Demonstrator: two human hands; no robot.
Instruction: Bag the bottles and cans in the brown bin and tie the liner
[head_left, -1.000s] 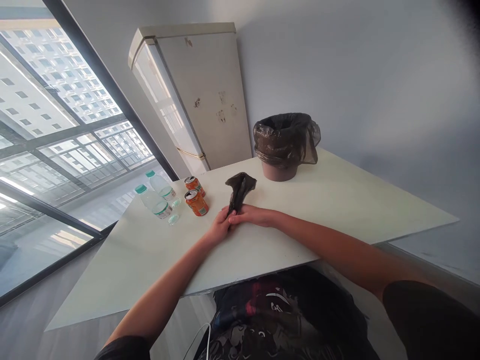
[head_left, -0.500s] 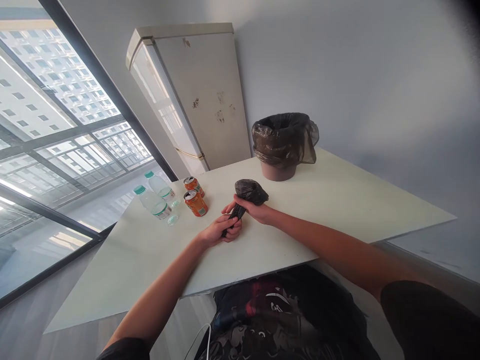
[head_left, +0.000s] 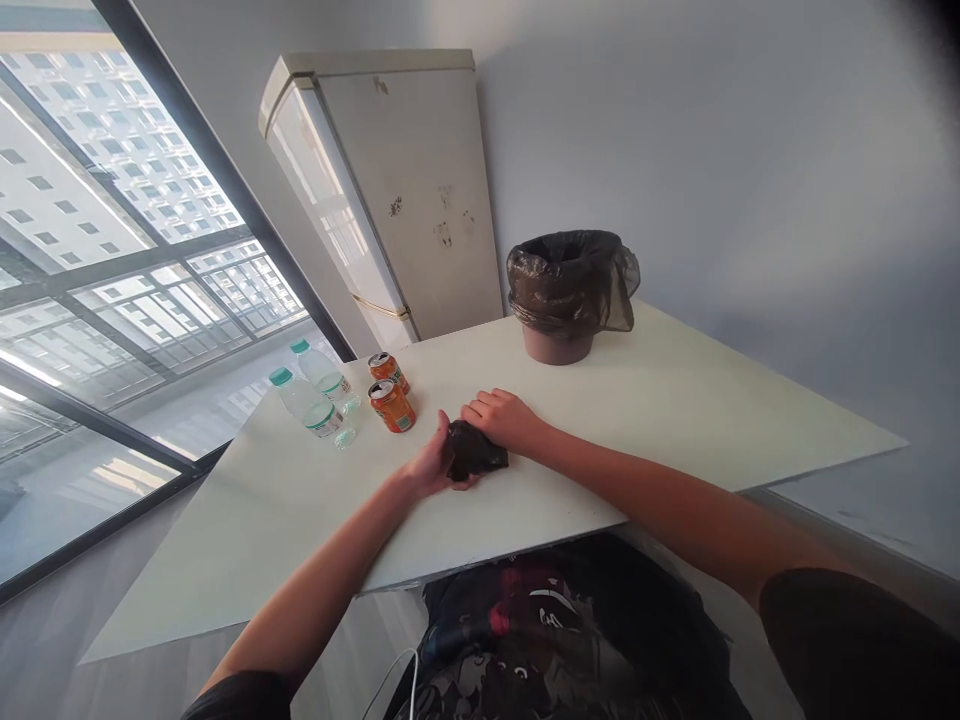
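Observation:
Between my two hands, low over the near part of the table (head_left: pixel 420 520), is a bunched black plastic bag (head_left: pixel 477 455). My left hand (head_left: pixel 435 465) holds it from the left, thumb pointing up and fingers under it. Over its upper right side my right hand (head_left: pixel 504 418) is closed, the fingers curled on the plastic. Two orange drink cans (head_left: pixel 392 405) stand just to the left beyond my hands. Further left are two clear plastic bottles (head_left: pixel 313 408) with green caps.
A brownish-pink bin (head_left: pixel 559 347) lined with a dark plastic bag (head_left: pixel 562 285) stands on the far side of the table. Behind the table is a white fridge (head_left: pixel 409 190) against the wall. Large window panes (head_left: pixel 112 260) fill the left side.
The bag was a long twisted bundle with a loose puffed end; now it is a compact lump. My right hand has turned over onto it, and my left has opened around its left side.

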